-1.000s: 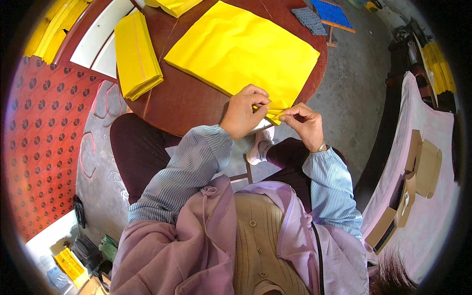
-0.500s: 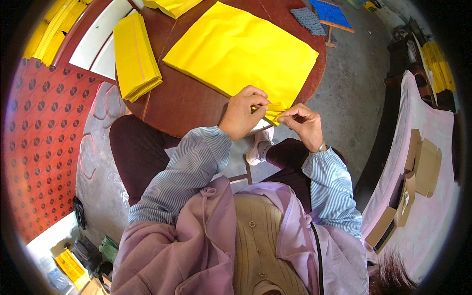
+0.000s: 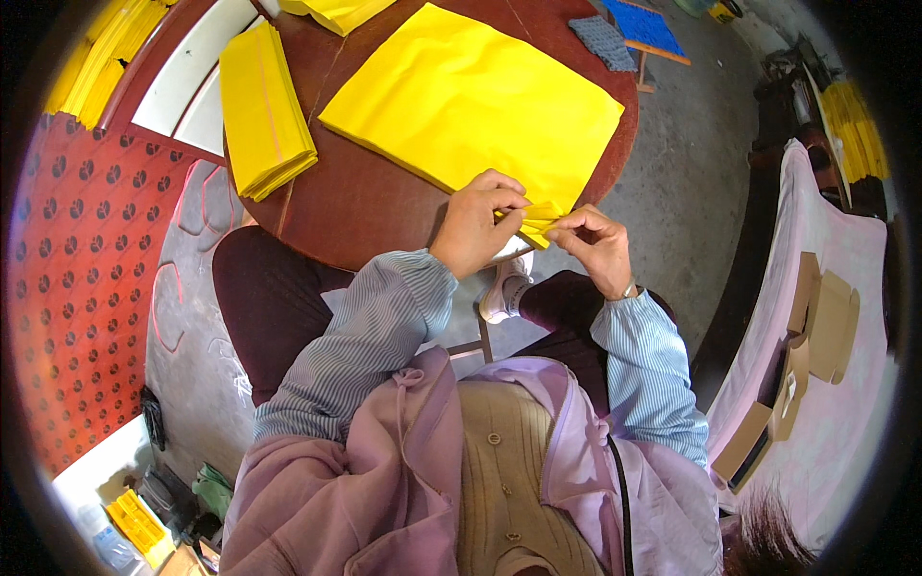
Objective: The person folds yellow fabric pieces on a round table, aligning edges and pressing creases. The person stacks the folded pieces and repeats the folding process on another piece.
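Observation:
A flat stack of yellow sheets [image 3: 471, 96], which look like paper or thin cloth, lies on a round dark red table [image 3: 355, 206]. At its near right corner several layers are fanned and bent past the table's edge. My left hand [image 3: 477, 223] is closed on these corner layers, thumb and fingers pinching them from the left. From the right, my right hand [image 3: 595, 245] pinches the tip of the same corner between thumb and forefinger. Both hands stay close together, with the raised corner between them.
A folded yellow bundle [image 3: 266, 110] lies at the table's left, and another yellow piece [image 3: 336, 12] at its far edge. A grey cloth [image 3: 602, 43] rests at the far right beside a blue-topped stool [image 3: 645, 29]. Open cardboard boxes [image 3: 831, 326] sit on a pink-covered surface at the right.
Almost nothing differs. Both hands have shifted very slightly to the right and keep their pinch on the corner of the yellow stack.

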Available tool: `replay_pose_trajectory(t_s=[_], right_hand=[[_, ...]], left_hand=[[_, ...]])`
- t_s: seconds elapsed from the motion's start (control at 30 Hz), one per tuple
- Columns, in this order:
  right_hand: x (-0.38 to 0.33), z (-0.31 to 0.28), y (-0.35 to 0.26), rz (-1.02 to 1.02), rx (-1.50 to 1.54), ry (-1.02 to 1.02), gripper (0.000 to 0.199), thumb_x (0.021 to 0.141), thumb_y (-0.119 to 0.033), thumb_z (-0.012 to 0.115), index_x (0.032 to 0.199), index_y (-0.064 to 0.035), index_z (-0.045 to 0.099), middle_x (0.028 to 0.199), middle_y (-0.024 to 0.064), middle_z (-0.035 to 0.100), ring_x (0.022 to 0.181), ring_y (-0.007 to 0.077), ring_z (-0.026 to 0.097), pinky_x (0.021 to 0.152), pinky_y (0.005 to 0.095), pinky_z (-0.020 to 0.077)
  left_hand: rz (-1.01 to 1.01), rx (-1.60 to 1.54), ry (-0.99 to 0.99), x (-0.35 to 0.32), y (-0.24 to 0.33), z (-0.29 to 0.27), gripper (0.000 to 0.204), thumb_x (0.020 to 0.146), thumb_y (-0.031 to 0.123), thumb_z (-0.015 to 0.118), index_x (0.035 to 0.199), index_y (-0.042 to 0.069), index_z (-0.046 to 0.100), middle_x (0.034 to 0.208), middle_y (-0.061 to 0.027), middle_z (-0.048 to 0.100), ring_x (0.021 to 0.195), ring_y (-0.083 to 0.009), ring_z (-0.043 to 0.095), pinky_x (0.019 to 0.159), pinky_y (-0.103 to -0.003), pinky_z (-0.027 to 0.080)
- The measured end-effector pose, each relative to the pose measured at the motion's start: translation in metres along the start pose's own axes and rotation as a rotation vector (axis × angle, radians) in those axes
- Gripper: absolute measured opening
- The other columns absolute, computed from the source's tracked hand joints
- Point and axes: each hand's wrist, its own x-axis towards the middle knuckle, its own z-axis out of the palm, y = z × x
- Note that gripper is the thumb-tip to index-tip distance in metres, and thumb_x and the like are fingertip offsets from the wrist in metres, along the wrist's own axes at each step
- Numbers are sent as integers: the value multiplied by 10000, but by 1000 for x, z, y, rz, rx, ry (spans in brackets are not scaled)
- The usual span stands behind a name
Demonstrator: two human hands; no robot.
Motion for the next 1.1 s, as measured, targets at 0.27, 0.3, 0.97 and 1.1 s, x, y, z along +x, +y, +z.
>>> replay_pose_trajectory(t_s=[0.27,0.3,0.97,1.1], right_hand=[[2,5,1,-77,49,47,80,907,0,803,969,7,754,901,6,670,794,69,592,717,243,475],[4,7,1,-99,50,60,77,907,0,802,967,7,752,891,0,663,785,65,584,713,240,470],[134,-86,-27,-376,-546,443,221,1014,-178,711,1173,-39,777,1086,129,773,952,209,750,856,331,587],[244,-123,-11,-339,-972,467,273,986,-282,730,1195,-120,796,1178,112,748,1089,278,709,938,417,556]], left_hand=[[98,-27,-56,-2,2,-4,325,823,57,804,1138,30,733,1174,-128,652,1026,-253,706,887,-340,586],[107,-9,-45,-2,2,-2,353,804,50,816,1143,29,723,1174,-129,648,1031,-255,704,893,-340,585],[71,121,178,-7,15,18,162,835,45,794,997,45,795,1096,-137,702,1033,-318,675,879,-388,556],[55,82,152,-5,20,14,196,840,32,784,1036,34,795,1104,-143,696,1016,-319,664,885,-381,546]])
